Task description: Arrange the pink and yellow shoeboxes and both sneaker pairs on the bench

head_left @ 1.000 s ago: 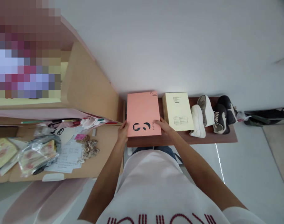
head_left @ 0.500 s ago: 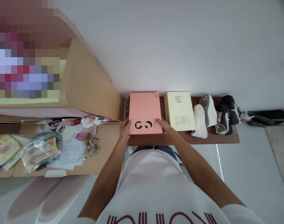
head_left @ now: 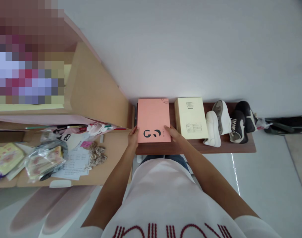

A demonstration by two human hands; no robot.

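Observation:
A salmon-pink box with a black logo lies on a low dark-brown shelf against the white wall. My left hand grips its near left corner. My right hand holds its near right edge, fingers on the lid. Both hands are closed on the box. Just to the right lies a pale yellow box with printed labels.
On the same shelf stand a pair of white shoes and a pair of black shoes. At left, a wooden desk holds papers, plastic bags and small trinkets. A dark bag lies on the floor at far right.
The pink box has shifted slightly along the shelf and now sits a little squarer to the wall; both hands stay on its near corners.

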